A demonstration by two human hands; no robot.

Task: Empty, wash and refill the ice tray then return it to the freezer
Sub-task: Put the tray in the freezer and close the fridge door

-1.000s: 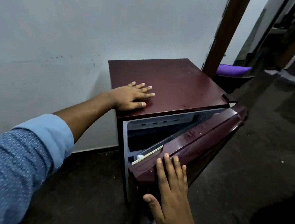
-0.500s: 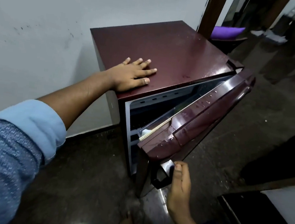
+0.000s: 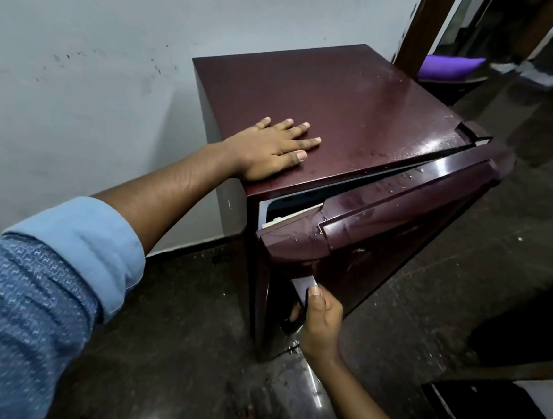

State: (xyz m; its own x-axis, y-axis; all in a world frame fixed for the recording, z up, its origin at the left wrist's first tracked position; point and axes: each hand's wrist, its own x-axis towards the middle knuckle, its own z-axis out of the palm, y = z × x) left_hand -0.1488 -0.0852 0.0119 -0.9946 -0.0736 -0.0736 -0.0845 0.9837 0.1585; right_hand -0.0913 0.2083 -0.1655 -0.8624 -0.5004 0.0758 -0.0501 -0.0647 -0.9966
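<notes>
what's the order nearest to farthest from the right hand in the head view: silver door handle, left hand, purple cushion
1. silver door handle, gripped by the right hand
2. left hand, flat on the maroon fridge top
3. purple cushion, far back right

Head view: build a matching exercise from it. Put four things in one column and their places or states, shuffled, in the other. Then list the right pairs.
Column one:
1. left hand
2. right hand
3. fridge door
4. purple cushion

Column two:
A. slightly ajar
B. grips the door handle
C. in the background, beside the wooden post
D. rests flat on the fridge top

Pairs: 1-D, 2-B, 3-A, 4-C.
</notes>
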